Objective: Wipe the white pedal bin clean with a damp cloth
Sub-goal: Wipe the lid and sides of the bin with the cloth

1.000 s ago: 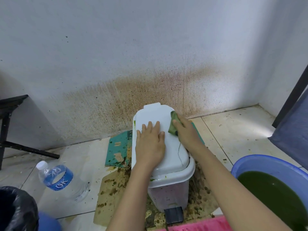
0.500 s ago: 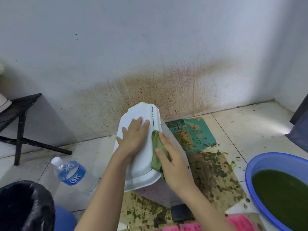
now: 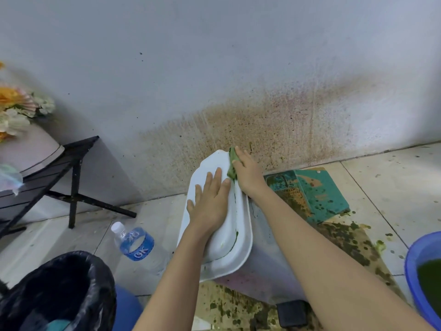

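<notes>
Lid-edge wipe in progress. White pedal bin (image 3: pixel 265 263) stands on stained cardboard (image 3: pixel 346 244) close to the spattered wall (image 3: pixel 262 120), and seems tipped or turned, with its lid (image 3: pixel 238 249) running away from the camera. Left hand (image 3: pixel 210 204) lies flat on the lid top, fingers straight and a little spread, holding nothing, only pressing down. Right hand (image 3: pixel 248 177) works the lid's far right edge with the green cloth (image 3: pixel 231 169) bunched under it. Its fingers (image 3: pixel 239 158) are laid over the wad and look lightly curled. The thumb is hidden, so the hold reads as a grip plus pressure against the rim. Cloth touches the rim at the far corner, one end poking out past the fingertips and the other out on the palm side, just beside the left index finger. A green streak (image 3: pixel 235 237) sits in the groove along the right side, nearer the camera, apparently not yet reached. Judgement: do it well by keeping the left palm firm so the bin cannot rock, drawing the cloth down the groove in one pass with a fingertip pushed into the seam, then turning to a cleaner fold. The blue basin (image 3: pixel 408 266) at right holds dark green water, so rinsing there may smear.
</notes>
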Motion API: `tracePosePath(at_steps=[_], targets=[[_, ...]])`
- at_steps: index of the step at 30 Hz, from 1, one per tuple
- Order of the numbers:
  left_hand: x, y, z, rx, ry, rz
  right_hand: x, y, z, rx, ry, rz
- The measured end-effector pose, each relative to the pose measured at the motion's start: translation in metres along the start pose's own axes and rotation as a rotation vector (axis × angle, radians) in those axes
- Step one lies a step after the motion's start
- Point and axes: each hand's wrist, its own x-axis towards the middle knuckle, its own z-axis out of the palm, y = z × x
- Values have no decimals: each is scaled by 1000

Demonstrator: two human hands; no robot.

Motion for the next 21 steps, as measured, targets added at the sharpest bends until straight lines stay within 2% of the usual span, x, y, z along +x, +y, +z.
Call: tracePosePath(at_steps=[6, 10, 12, 15, 21], targets=[[-5, -18, -10, -80, 12, -6, -118, 22, 24, 271, 24, -134], [0, -24, -21, -243, -57, -26, -195, 53, 44, 201, 112, -124], [3, -15, -23, -317, -77, -88, -198, 58, 46, 89, 143, -104], [1, -2, -17, -212, -37, -86, -171, 57, 44, 36, 163, -92], [7, 6, -14, -180, -37, -69, -83, 56, 20, 16, 35, -32]])
